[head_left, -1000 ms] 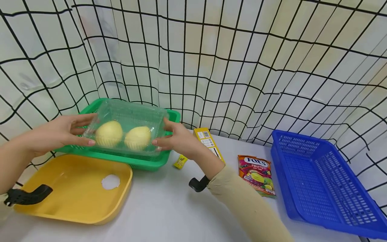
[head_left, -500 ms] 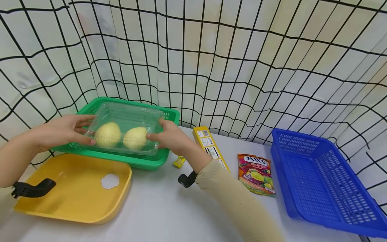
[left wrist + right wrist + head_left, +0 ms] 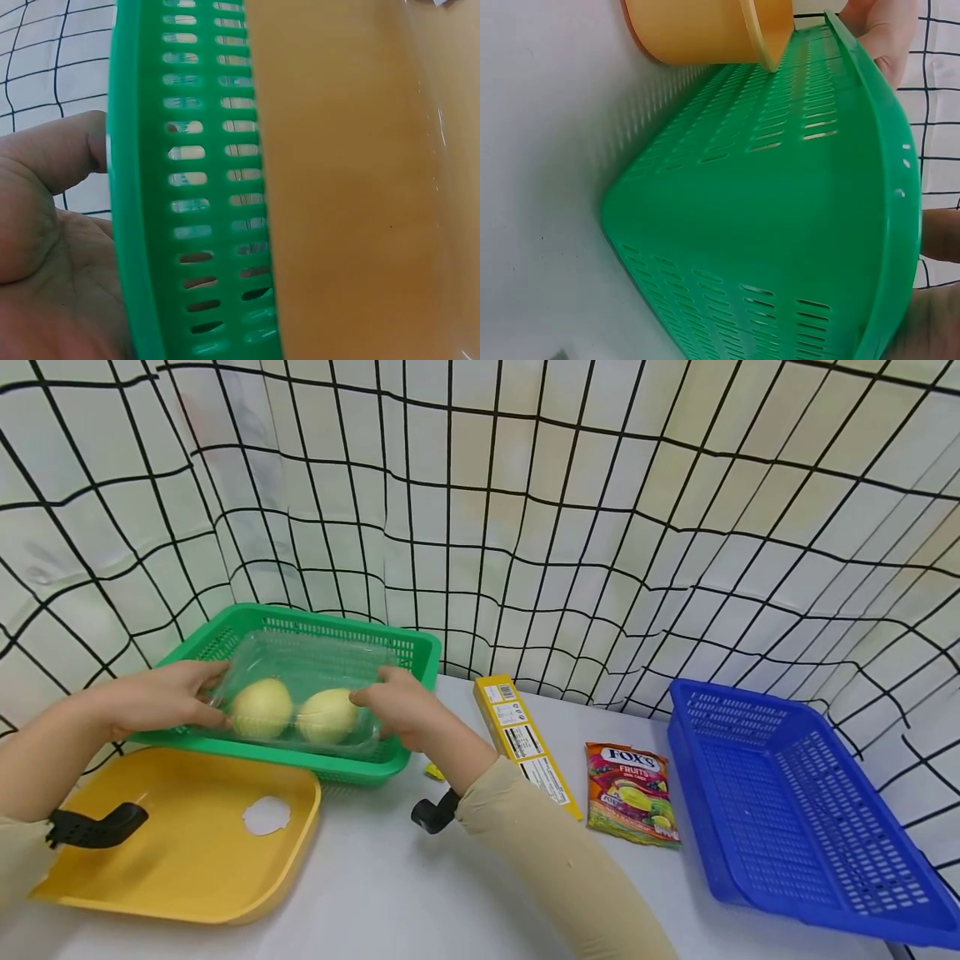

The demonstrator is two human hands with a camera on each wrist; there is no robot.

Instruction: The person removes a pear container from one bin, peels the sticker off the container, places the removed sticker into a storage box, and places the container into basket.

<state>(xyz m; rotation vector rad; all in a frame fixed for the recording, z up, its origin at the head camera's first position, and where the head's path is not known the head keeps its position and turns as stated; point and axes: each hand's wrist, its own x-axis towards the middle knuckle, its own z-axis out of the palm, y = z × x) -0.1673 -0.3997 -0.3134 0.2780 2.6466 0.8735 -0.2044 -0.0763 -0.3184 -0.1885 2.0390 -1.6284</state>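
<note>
Here the clear box of two pale fruits sits low in the green basket on the table, long axis left-to-right. Left hand and right hand each hold one end in a curled grip; the box's base is hidden behind the basket wall.

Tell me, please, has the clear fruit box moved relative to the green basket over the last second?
Yes. The clear fruit box has come down into the green basket, sinking below its far rim.
</note>
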